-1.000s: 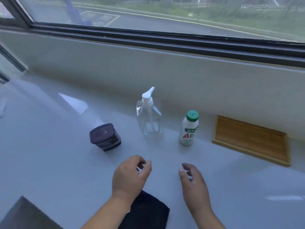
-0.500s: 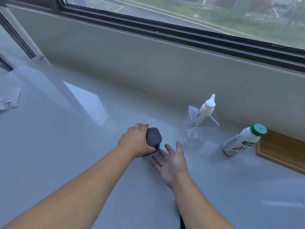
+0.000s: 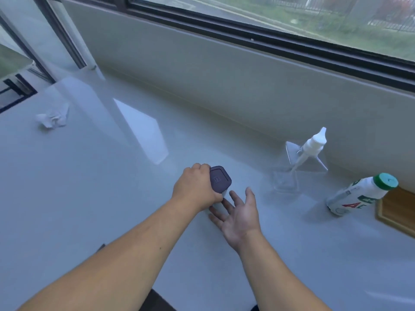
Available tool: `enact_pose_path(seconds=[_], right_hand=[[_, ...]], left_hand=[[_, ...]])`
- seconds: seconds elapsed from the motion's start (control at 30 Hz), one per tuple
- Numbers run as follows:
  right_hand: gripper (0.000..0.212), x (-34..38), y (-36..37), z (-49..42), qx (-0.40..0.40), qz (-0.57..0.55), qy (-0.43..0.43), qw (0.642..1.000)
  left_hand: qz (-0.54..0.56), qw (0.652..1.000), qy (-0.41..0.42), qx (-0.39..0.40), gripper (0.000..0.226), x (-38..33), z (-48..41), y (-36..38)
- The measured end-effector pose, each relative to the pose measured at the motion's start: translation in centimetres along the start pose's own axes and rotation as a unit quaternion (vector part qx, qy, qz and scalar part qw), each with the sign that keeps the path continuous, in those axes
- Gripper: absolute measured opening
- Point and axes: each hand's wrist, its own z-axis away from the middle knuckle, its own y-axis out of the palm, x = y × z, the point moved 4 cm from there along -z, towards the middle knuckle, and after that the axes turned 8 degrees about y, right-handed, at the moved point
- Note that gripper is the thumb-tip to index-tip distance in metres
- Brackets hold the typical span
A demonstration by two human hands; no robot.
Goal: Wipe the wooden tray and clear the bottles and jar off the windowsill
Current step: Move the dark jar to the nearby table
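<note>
My left hand (image 3: pixel 196 189) is closed around a jar with a dark purple lid (image 3: pixel 219 178) near the middle of the white windowsill (image 3: pixel 89 187). Just right of the jar, my right hand (image 3: pixel 239 213) lies flat on the sill with its fingers spread, and its fingertips reach the jar's base. A clear pump bottle with a white nozzle (image 3: pixel 302 160) stands farther right. Beyond that stands a white bottle with a green cap (image 3: pixel 359 195). The corner of the wooden tray (image 3: pixel 397 212) shows at the right edge, right behind the white bottle.
A crumpled white tissue (image 3: pixel 52 117) lies on the sill at the far left. The window wall (image 3: pixel 224 86) and dark frame run along the back. A bit of dark cloth (image 3: pixel 157 301) peeks out at the bottom edge between my arms.
A second ago both hands hovered open over the dark cloth. My left hand reached forward and took hold of the jar; my right hand came down flat beside it. The view swung left.
</note>
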Motion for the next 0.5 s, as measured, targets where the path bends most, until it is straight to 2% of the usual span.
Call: enact_pose_path(seconds=[0.27, 0.5], right_hand=[[0.069, -7.3, 9.9, -0.2, 0.040, 0.100, 0.034, 0.994], [0.062, -20.7, 21.9, -1.5, 0.071, 0.201, 0.078, 0.974]], left_hand=[[0.013, 0.991, -0.106, -0.082, 0.060, 10.3, 6.3, -6.0], [0.026, 0.966, -0.214, -0.146, 0.063, 26.3, 15.1, -12.3]])
